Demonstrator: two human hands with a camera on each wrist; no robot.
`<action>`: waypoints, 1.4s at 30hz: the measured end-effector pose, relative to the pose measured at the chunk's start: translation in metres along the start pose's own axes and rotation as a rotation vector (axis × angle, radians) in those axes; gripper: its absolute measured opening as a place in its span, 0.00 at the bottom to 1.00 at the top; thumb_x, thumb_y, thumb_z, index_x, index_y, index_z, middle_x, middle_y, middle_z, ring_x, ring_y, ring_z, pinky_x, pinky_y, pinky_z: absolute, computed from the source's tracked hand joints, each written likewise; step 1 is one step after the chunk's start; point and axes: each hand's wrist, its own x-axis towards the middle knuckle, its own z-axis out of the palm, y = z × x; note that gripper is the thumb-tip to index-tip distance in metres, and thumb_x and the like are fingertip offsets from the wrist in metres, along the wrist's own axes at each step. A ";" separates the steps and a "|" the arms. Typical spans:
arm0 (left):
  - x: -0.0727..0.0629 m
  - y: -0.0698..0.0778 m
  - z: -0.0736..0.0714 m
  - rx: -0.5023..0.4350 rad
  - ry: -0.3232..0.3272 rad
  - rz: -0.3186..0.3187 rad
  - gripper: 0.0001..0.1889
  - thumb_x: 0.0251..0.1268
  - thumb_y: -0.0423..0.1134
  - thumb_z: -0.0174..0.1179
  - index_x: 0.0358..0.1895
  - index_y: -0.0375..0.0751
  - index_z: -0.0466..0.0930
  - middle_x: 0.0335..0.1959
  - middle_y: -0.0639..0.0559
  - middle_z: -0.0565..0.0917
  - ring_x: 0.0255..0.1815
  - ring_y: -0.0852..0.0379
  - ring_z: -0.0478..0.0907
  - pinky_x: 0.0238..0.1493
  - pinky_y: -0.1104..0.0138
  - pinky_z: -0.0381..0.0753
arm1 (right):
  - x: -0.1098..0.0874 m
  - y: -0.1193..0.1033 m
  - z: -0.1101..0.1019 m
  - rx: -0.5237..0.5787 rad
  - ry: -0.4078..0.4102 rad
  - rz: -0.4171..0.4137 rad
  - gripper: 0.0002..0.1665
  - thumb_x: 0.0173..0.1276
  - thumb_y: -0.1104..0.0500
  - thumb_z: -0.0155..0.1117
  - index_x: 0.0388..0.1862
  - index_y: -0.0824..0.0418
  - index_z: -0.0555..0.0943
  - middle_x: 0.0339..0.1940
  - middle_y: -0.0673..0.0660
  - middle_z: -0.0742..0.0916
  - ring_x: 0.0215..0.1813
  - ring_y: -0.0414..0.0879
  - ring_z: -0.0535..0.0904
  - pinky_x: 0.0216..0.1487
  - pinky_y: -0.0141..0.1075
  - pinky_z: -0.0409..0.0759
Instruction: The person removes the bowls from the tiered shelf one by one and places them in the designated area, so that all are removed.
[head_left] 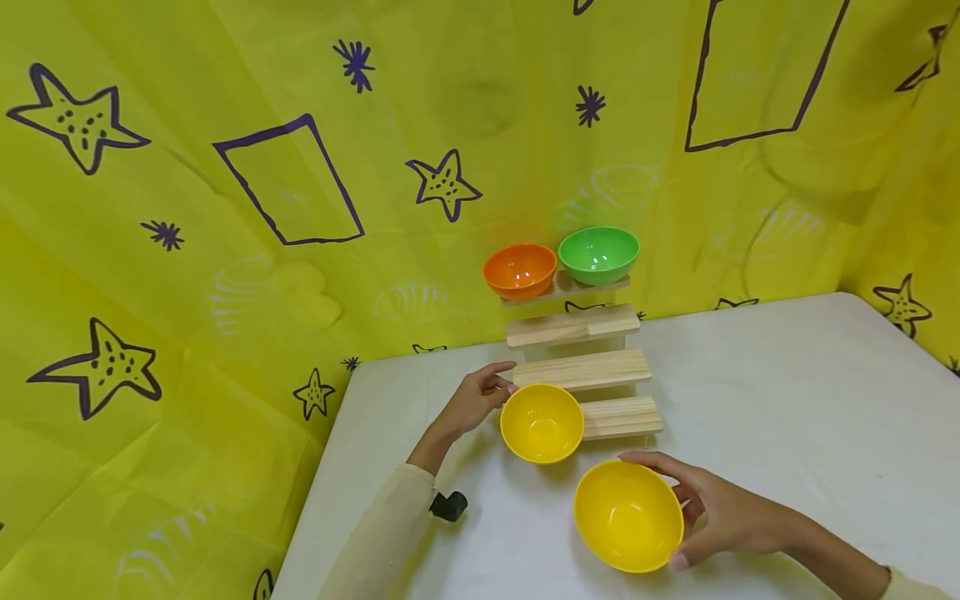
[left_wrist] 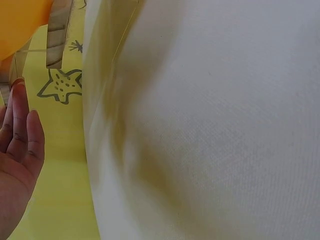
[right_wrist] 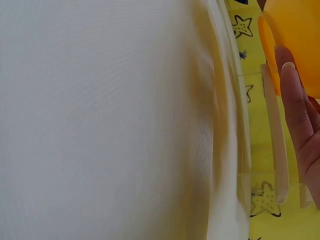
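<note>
Two yellow bowls are in front of a small wooden stepped rack (head_left: 572, 327). At the left rim of the farther yellow bowl (head_left: 542, 423) is my left hand (head_left: 474, 402), holding it by that side, before the lowest slat. In the left wrist view, part of this bowl (left_wrist: 20, 27) shows above the extended fingers (left_wrist: 20, 112). My right hand (head_left: 723, 508) grips the nearer yellow bowl (head_left: 628, 517) from its right side, thumb low and fingers at the far rim. In the right wrist view, fingers lie along that bowl (right_wrist: 295, 45).
An orange bowl (head_left: 520, 272) and a green bowl (head_left: 599, 255) stand side by side on the rack's top slat. A white tabletop (head_left: 780, 400) lies under everything. Behind it hangs a yellow patterned curtain (head_left: 480, 100). A black piece (head_left: 448, 506) sits at the left sleeve.
</note>
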 end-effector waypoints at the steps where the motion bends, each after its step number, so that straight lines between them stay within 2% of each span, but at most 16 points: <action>1: 0.000 0.000 0.000 0.002 0.000 0.001 0.24 0.75 0.35 0.58 0.72 0.43 0.70 0.48 0.39 0.85 0.42 0.55 0.84 0.50 0.63 0.86 | 0.001 0.000 0.001 -0.003 -0.010 -0.014 0.57 0.57 0.67 0.71 0.82 0.56 0.52 0.73 0.39 0.68 0.46 0.55 0.84 0.45 0.40 0.85; 8: 0.000 0.000 0.000 0.005 0.006 0.006 0.24 0.74 0.35 0.58 0.72 0.42 0.71 0.48 0.37 0.85 0.42 0.54 0.84 0.51 0.62 0.86 | 0.010 -0.002 0.012 0.025 -0.051 0.033 0.59 0.56 0.66 0.73 0.82 0.51 0.52 0.74 0.40 0.68 0.45 0.53 0.85 0.45 0.40 0.86; 11: 0.000 -0.001 0.000 0.000 0.007 0.009 0.24 0.74 0.36 0.58 0.72 0.42 0.71 0.47 0.38 0.85 0.42 0.55 0.84 0.50 0.62 0.86 | 0.014 0.001 0.018 0.044 -0.085 -0.049 0.57 0.58 0.66 0.72 0.81 0.55 0.52 0.73 0.46 0.70 0.43 0.52 0.85 0.42 0.41 0.87; 15: 0.001 -0.003 0.000 0.001 0.006 0.017 0.24 0.75 0.36 0.58 0.71 0.42 0.71 0.47 0.39 0.85 0.41 0.55 0.84 0.49 0.63 0.86 | 0.021 0.002 0.024 0.090 -0.138 -0.139 0.57 0.58 0.67 0.72 0.81 0.62 0.50 0.66 0.61 0.77 0.41 0.50 0.87 0.40 0.44 0.88; 18: 0.000 -0.002 0.001 0.003 0.009 0.019 0.24 0.75 0.36 0.58 0.71 0.42 0.71 0.47 0.38 0.85 0.41 0.55 0.84 0.49 0.63 0.86 | 0.025 0.000 0.029 0.102 -0.151 -0.115 0.58 0.57 0.66 0.73 0.80 0.61 0.51 0.61 0.66 0.78 0.41 0.50 0.87 0.41 0.44 0.88; 24: 0.000 -0.001 0.001 0.014 0.007 0.010 0.25 0.75 0.36 0.58 0.73 0.42 0.70 0.48 0.37 0.85 0.41 0.57 0.84 0.49 0.63 0.86 | 0.032 -0.001 0.036 0.101 -0.159 -0.085 0.58 0.57 0.65 0.75 0.80 0.61 0.50 0.65 0.66 0.74 0.44 0.50 0.87 0.43 0.45 0.88; 29: 0.000 0.002 -0.001 0.019 -0.013 0.002 0.26 0.75 0.35 0.57 0.74 0.38 0.67 0.49 0.35 0.85 0.41 0.58 0.84 0.50 0.62 0.86 | 0.036 -0.003 0.041 0.085 -0.145 -0.065 0.58 0.58 0.62 0.76 0.80 0.61 0.52 0.65 0.67 0.74 0.46 0.49 0.86 0.43 0.44 0.88; 37: -0.016 0.034 -0.004 0.021 -0.028 0.008 0.24 0.75 0.33 0.57 0.71 0.34 0.69 0.48 0.34 0.85 0.40 0.58 0.84 0.49 0.63 0.86 | 0.044 0.000 0.049 0.063 -0.102 -0.053 0.57 0.58 0.59 0.76 0.80 0.58 0.54 0.64 0.65 0.76 0.46 0.48 0.86 0.41 0.43 0.88; 42: -0.018 0.036 -0.004 0.016 -0.028 0.021 0.24 0.75 0.33 0.57 0.71 0.34 0.69 0.47 0.33 0.85 0.41 0.56 0.84 0.49 0.63 0.86 | 0.048 0.002 0.055 0.075 -0.116 -0.084 0.57 0.57 0.63 0.77 0.79 0.58 0.54 0.62 0.65 0.77 0.44 0.47 0.86 0.39 0.43 0.88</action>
